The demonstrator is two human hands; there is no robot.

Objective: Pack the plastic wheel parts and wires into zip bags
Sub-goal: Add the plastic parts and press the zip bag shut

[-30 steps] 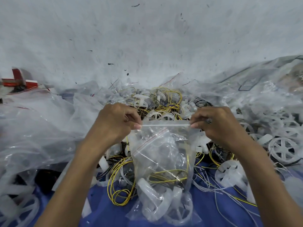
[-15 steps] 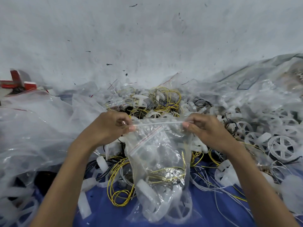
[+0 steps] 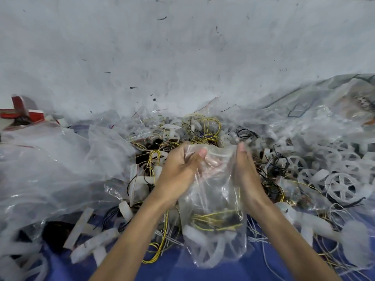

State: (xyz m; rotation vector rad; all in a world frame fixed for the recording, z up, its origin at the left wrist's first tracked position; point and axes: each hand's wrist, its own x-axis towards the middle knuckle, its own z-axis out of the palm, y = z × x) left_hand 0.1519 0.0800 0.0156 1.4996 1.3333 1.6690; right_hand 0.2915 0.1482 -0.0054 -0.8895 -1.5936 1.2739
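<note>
A clear zip bag [image 3: 215, 224] hangs between my hands, holding white plastic wheel parts and yellow wires in its lower half. My left hand [image 3: 180, 167] grips the bag's crumpled top from the left, thumb over the plastic. My right hand [image 3: 244, 169] lies against the bag's right side with its fingers straight, partly behind the film. Loose white wheels [image 3: 341, 187] lie to the right. Tangled yellow wires [image 3: 200, 126] sit beyond the hands.
Large crumpled clear plastic sheets [image 3: 50, 169] cover the left and far right. A blue cloth [image 3: 166, 268] shows beneath the pile near me. A red and white object [image 3: 22, 114] sits at the far left against the white wall.
My hands no longer pinch the zip strip stretched between them. They have come closer together, and the bag's top is now bunched in the left hand with the right hand flat against it.
</note>
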